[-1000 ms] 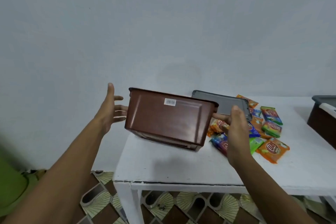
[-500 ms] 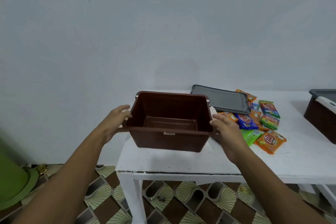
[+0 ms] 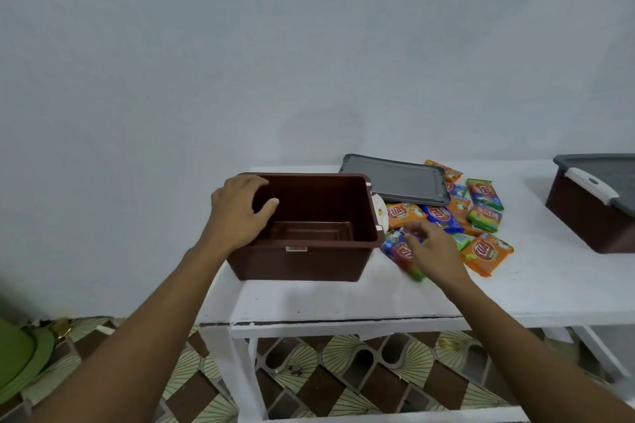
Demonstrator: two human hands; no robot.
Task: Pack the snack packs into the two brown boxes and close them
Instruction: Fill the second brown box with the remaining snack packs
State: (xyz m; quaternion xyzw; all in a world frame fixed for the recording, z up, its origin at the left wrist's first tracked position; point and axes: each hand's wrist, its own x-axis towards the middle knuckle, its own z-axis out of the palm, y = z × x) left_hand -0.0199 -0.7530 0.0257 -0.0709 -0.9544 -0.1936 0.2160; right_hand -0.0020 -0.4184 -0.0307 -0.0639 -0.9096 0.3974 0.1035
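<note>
One camera sits on the person's head. It looks forward and a bit down. Both arms come in from the bottom. The left hand (image 3: pixel 240 213), gripping the brown box (image 3: pixel 295 266), and the right hand (image 3: pixel 434 251) are close, mid-picture, over the white table (image 3: pixel 343 300). Behind the hands is wall (image 3: pixel 309 45); below them, floor (image 3: pixel 343 388).

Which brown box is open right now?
The near brown box gripped by the left hand: lidless, empty. The far-right brown box wears its grey lid.

Soft even light, faint shadows, wide-angle edge distortion.
</note>
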